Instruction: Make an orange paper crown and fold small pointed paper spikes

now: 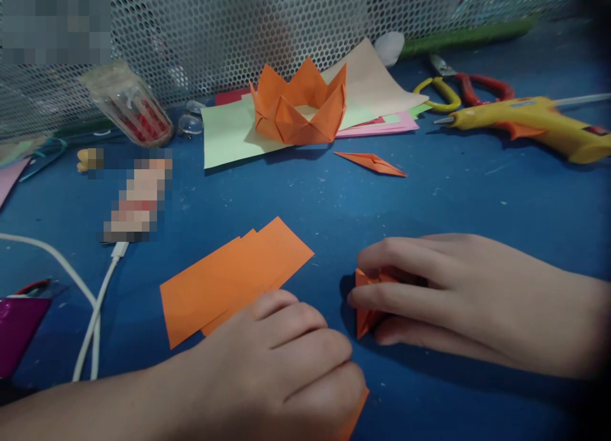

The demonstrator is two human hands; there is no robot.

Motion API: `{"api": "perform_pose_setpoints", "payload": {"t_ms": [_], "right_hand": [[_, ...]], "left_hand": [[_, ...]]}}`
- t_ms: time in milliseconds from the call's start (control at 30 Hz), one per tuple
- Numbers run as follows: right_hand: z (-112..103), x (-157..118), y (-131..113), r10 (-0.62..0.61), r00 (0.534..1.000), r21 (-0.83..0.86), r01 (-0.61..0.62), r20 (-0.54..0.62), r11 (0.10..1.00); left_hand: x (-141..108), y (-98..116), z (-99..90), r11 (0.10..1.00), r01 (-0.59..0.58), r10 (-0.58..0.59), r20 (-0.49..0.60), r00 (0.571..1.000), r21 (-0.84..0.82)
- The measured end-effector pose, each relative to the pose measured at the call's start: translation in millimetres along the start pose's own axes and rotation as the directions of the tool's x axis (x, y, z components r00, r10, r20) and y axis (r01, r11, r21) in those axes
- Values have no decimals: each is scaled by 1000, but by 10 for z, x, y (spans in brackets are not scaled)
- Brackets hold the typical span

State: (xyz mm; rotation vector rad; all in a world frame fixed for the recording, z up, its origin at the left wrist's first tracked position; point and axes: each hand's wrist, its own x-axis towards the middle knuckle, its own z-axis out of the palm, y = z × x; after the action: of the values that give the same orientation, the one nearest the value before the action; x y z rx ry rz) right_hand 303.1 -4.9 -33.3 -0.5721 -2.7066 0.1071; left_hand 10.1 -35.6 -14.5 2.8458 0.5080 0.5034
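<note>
My right hand (429,288) has its fingers and thumb around a small folded orange paper piece (363,317) on the blue table; the fingers cover much of it. At the bottom centre, my left hand (300,358) is curled closed, and a corner of orange paper (357,417) sticks out beneath its knuckles. The rest of that paper is hidden. Just beyond the left hand lie overlapping orange paper strips (229,275). Farther back stands a pointed orange paper crown (300,119), with a slim folded orange piece (375,164) in front of it.
Coloured paper sheets (224,135) lie under the crown. A yellow glue gun (520,116) and scissors or pliers with red handles (482,90) are at the back right. A jar (136,110) leans at the back left. A white cable (102,294) runs along the left.
</note>
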Motion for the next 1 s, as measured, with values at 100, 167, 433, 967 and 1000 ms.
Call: {"api": "perform_pose_setpoints", "payload": {"t_ms": [100,167,433,967,1000], "right_hand": [[39,-33,-54,25,998,26,-23,-62,999],[68,-63,-83,34,995,43,-30,-96,999],[56,-100,-129,103,989,139,-88,-107,986],[228,-433,125,225,947,88,-210,-231,974],[215,-423,136,230,946,97,-213,-230,972]], "left_hand": [[-9,-2,20,1000,-5,5,-41,999,-2],[-27,-13,24,1000,6,-7,-65,998,-16],[-20,-52,22,998,22,-25,-38,999,-61],[-9,-22,-114,989,11,11,146,989,-148],[-14,-26,-113,989,1,21,143,990,-150]]}}
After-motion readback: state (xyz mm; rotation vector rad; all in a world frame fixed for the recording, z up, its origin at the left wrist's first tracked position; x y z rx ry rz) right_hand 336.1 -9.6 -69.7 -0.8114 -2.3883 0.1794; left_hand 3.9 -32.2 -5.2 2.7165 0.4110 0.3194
